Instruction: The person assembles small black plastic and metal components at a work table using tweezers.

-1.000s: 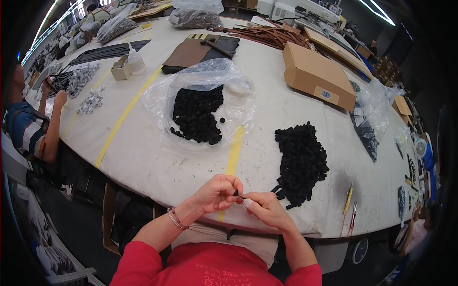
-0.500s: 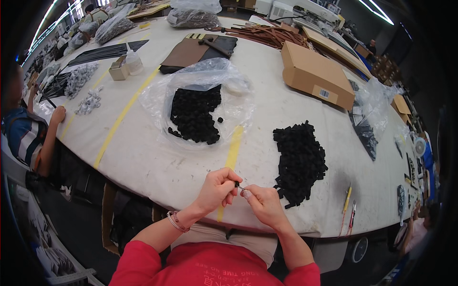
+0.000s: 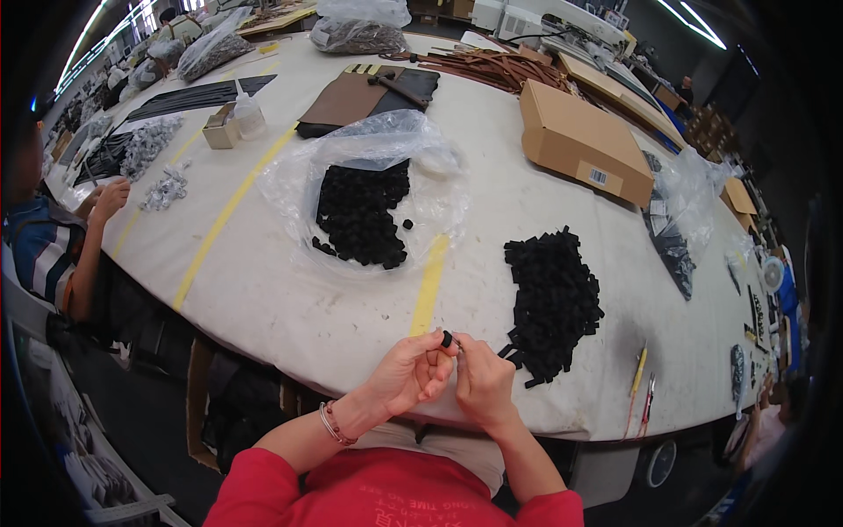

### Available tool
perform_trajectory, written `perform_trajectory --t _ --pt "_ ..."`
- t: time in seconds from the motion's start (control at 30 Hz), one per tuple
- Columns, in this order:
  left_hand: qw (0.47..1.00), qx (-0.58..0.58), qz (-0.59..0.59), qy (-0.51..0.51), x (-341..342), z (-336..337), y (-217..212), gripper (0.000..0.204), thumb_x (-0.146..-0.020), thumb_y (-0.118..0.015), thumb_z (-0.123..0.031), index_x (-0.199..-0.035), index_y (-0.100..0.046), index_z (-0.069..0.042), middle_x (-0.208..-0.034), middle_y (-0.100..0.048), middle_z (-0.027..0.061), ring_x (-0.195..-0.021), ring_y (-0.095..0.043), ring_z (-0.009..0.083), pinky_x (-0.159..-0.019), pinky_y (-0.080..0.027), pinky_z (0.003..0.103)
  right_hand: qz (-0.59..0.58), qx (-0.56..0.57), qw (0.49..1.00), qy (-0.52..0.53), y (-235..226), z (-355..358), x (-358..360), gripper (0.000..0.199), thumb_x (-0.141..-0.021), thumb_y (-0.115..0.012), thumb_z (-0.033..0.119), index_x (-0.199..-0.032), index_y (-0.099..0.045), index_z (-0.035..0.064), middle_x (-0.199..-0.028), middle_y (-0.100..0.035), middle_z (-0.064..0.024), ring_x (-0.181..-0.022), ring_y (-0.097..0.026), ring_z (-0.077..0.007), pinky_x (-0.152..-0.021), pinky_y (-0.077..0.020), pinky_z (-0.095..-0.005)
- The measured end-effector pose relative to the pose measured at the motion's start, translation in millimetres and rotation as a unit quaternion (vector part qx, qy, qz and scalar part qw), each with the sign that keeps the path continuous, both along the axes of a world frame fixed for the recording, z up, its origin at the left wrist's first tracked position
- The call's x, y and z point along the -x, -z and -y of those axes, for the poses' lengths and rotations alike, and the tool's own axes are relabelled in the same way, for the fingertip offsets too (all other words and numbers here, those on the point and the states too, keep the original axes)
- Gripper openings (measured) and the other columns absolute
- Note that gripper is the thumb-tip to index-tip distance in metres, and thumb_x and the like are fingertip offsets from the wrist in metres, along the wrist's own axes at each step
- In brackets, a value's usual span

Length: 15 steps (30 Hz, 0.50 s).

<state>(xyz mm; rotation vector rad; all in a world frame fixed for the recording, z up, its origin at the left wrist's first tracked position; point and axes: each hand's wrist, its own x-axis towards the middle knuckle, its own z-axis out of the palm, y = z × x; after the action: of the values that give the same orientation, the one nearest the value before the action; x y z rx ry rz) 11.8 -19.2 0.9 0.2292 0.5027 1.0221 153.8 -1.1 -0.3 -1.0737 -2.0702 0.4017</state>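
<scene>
In front of my body, my left hand (image 3: 411, 371) pinches a small black piece (image 3: 447, 338), which looks like a short folded or rolled strip, between thumb and forefinger. Its other fingers are loosely curled. My right hand (image 3: 485, 382) is closed close beside it around a thin metal tool, most of which the fingers hide. Just right of my hands lies a pile of short black strips (image 3: 558, 307). Farther off to the left, a clear plastic bag (image 3: 285, 189) lies spread out with a heap of small black pieces (image 3: 360, 215) on it.
A cardboard box (image 3: 580, 136) stands at the far right. A yellow-handled tool (image 3: 639, 369) and red-handled tweezers (image 3: 648, 404) lie near the right front edge. A hammer (image 3: 399, 86) rests on brown and black sheets (image 3: 338, 105). At left sits another person (image 3: 61, 246).
The black piece is now more exposed at my left fingertips, and those fingers have loosened. My right hand has turned more upright. The person at left has raised their hands.
</scene>
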Motion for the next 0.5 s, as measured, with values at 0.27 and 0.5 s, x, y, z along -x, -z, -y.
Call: perform_trajectory --t 0.27,0.5 --pt "0.993 0.021 -0.051 -0.107 14 -27 -4 0.024 -0.083 -0.052 -0.028 -0.076 -0.051 -0.005 -0.053 -0.05 0.0022 -0.039 -0.044 0.0113 -0.035 -0.031 0.022 -0.079 0.214 0.973 -0.032 -8 -28 -9 0.019 -0.077 -0.058 0.011 -0.091 -0.059 -0.0012 -0.06 -0.057 -0.0081 -0.05 -0.051 -0.0117 -0.048 -0.0395 -0.0224" --pt "0.972 0.013 -0.087 -0.218 47 -65 -7 0.029 -0.085 -0.048 -0.035 -0.09 -0.051 -0.006 -0.077 -0.055 0.0052 -0.054 -0.05 0.0116 -0.048 -0.038 0.023 0.295 0.057 0.934 0.194 -20 -134 -43 0.028 -0.071 -0.051 0.012 -0.097 -0.057 0.0071 -0.067 -0.06 -0.0142 -0.065 -0.059 -0.031 -0.06 -0.0459 -0.0396"
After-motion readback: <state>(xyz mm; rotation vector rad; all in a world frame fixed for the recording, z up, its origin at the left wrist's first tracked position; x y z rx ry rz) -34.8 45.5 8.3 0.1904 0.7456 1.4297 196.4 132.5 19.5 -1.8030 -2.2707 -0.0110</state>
